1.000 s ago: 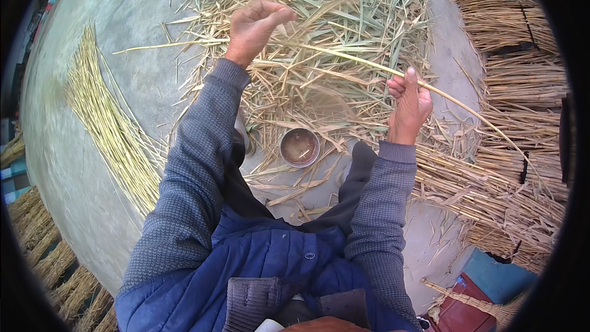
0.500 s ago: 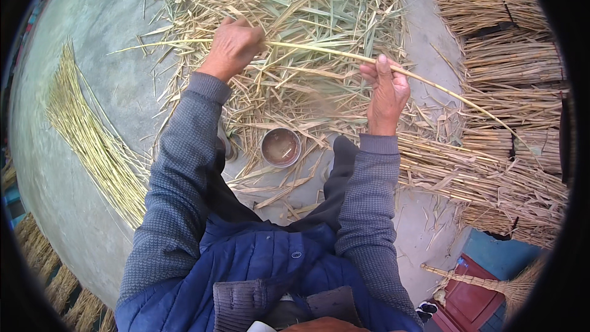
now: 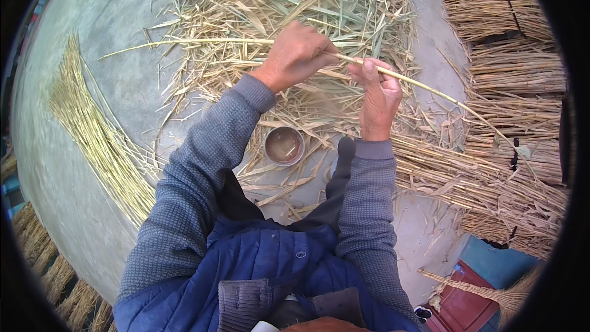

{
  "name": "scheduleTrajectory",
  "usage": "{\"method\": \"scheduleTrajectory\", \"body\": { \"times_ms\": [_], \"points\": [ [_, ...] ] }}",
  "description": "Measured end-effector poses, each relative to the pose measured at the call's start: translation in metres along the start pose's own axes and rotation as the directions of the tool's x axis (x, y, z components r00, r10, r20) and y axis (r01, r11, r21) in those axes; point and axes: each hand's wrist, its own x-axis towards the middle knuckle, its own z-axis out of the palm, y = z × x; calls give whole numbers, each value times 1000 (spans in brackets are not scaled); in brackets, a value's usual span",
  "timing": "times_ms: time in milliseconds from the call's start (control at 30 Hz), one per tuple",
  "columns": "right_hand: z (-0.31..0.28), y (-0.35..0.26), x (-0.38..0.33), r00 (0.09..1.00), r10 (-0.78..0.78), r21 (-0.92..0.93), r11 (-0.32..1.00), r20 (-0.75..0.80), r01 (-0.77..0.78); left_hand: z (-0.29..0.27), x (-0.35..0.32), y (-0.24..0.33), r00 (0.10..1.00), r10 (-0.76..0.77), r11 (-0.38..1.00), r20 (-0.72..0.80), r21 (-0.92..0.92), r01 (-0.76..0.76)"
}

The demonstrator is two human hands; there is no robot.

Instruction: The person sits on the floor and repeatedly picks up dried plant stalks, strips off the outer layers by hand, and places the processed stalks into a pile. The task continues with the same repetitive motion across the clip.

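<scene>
A long, thin, yellow-green reed stalk point(image 3: 439, 93) stretches across in front of me, its thin end out to the left. My left hand point(image 3: 299, 54) is closed around it near the middle, fingers pinched at the side facing my right hand. Close by on the right, my right hand point(image 3: 376, 95) grips the same stalk between thumb and fingers. Beyond my right hand the stalk bends down over the bundles, with a small leaf near its far end. Below both hands lies a heap of dry and green leaf strips point(image 3: 270, 0).
A metal bowl point(image 3: 284, 146) stands on the floor between my feet. At left lies a sheaf of stripped stalks point(image 3: 101, 132). Loose unstripped stalks point(image 3: 479, 175) spread out at right, by tied bundles point(image 3: 516, 67). A broom point(image 3: 473, 286) lies over a red object point(image 3: 467, 307) at lower right.
My left hand has slid right along the stalk, coming close to my right hand. The right hand has shifted slightly left, still holding the stalk.
</scene>
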Motion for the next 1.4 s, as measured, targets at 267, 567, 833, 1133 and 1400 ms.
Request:
{"method": "scheduleTrajectory", "body": {
  "times_ms": [267, 567, 833, 1133, 1400],
  "points": [
    [2, 2, 6, 991, -130, -53, 990, 33, 132, 2, 3, -5, 995, 73, 996, -65, 54, -70],
    [1, 6, -1, 994, -44, -107, 994, -100, 33, 2, 3, -7, 976, -195, 945, -102, -287, 159],
    [-18, -1, 7, 992, -65, -127, 991, -105, 52, -14, -12, -45, 947, -249, 962, 201, -63, 266],
    [-23, -9, 4, 998, -24, -107, 994, -61, 18, -13, -20, -54, 829, -483, 687, 282, -464, 559],
    [-33, -5, 6, 999, -14, -50, 999, -37, 12, -33, -17, -53, 665, -709, 297, 237, -754, 586]
  ]
}}
